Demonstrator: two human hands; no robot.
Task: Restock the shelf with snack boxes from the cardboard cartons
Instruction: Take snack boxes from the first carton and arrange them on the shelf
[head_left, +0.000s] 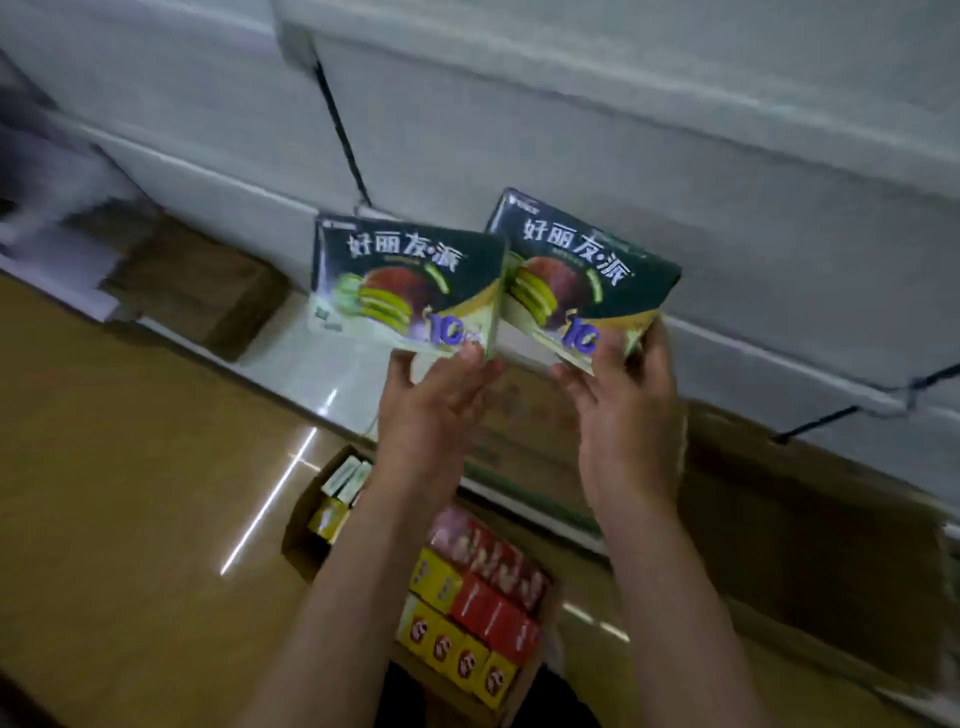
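From the head view, you have one dark green snack box in each hand, both lifted in front of the white shelf (571, 171). Your left hand (431, 400) holds the left box (405, 283) by its lower edge, fingers curled up under it with the thumb on the front face. Your right hand (623, 395) holds the right box (582, 280) the same way at its lower corner. So each grip is closed on a box.

The two boxes sit side by side, their near edges touching or almost so, and the right one is tilted a little clockwise. To place them well, I would level the right box first, then slide both onto the shelf board with fronts facing out, one at a time if the gap looks tight.

Counting: two green boxes in hand. Below, the open carton (524, 691) at your feet shows roughly five yellow boxes and several red ones; blur keeps me from an exact red count. A second carton (306, 514) to its left holds a few more boxes, too small to count.
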